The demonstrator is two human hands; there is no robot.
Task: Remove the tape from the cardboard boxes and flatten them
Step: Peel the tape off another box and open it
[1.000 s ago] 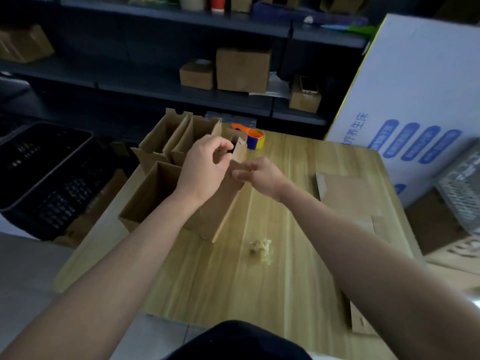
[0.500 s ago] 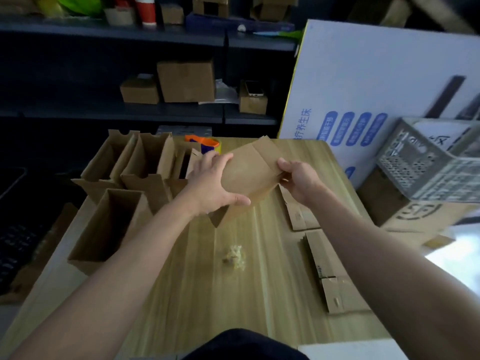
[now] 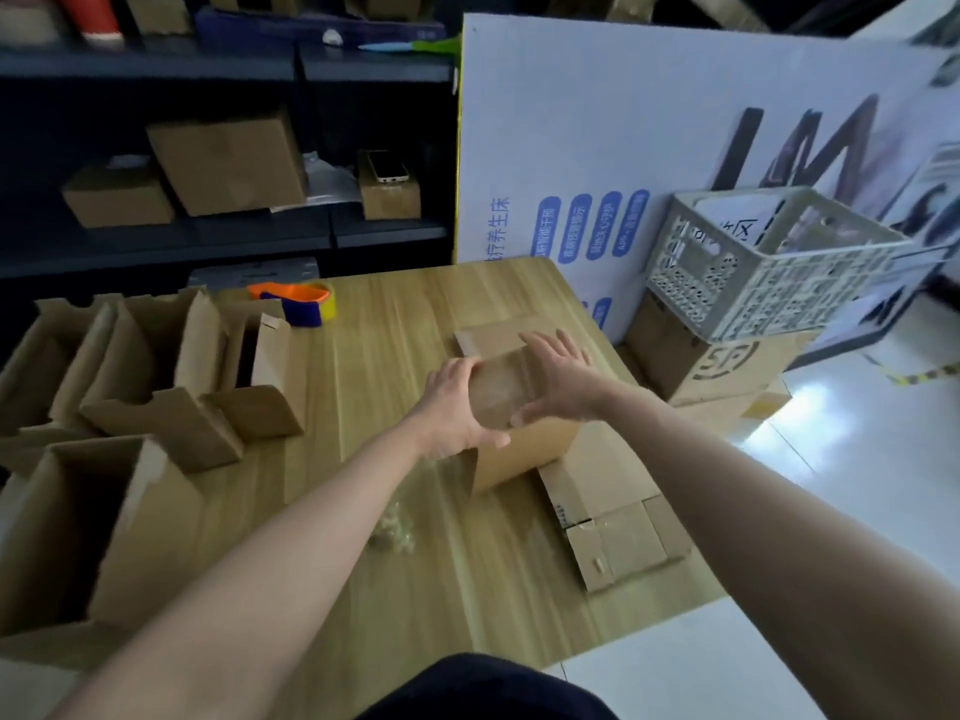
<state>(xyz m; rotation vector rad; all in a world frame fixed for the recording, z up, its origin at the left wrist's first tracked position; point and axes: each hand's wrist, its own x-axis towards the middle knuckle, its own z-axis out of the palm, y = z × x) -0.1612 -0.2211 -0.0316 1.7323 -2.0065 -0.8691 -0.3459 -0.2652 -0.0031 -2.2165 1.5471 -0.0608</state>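
A flattened cardboard box (image 3: pixel 519 457) lies on the pile of flat boxes (image 3: pixel 618 532) at the right side of the wooden table (image 3: pixel 363 387). My left hand (image 3: pixel 449 407) rests on its left edge, thumb stretched along the near side. My right hand (image 3: pixel 563 376) presses on its top with straight, spread fingers. Several open upright boxes (image 3: pixel 171 407) stand at the table's left, the nearest one (image 3: pixel 130 517) close to my left forearm. A crumpled wad of clear tape (image 3: pixel 392 532) lies on the table in front of me.
An orange and blue tape dispenser (image 3: pixel 301 304) sits at the table's far edge. A white plastic crate (image 3: pixel 769 262) stands on a carton right of the table, before a large white printed board (image 3: pixel 623 148). Dark shelves (image 3: pixel 234 236) with boxes run behind.
The box held in the air between both hands has come down to the right onto the flat pile. Both hands now lie on top of it. The view has swung right.
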